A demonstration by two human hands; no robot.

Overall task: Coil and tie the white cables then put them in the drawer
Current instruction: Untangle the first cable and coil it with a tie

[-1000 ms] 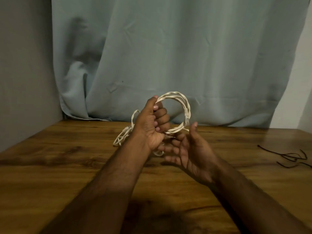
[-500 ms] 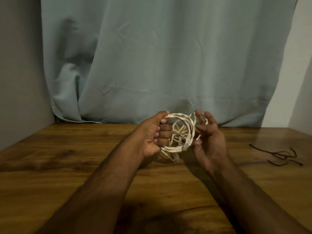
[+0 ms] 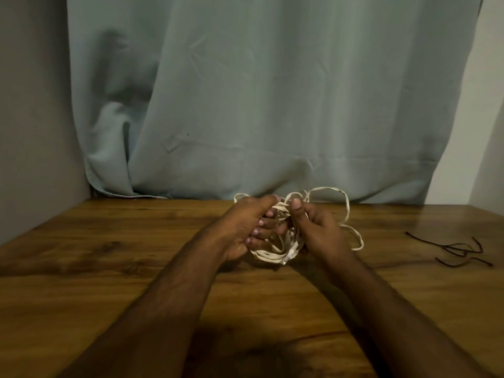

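Plenty of bare wooden table on the left. On the right, thin dark ties lie loose. The curtain blocks the back edge, wall closes the left side.

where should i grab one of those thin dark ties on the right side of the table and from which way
Pinch a thin dark twist tie near the middle of its strand, from straight above with the right hand. They lie flat on the brown wooden table, overlapping loosely, so a fingertip pinch seems likelier to lift one than a side approach. Both hands are busy: the left hand also holds the white coiled cable.
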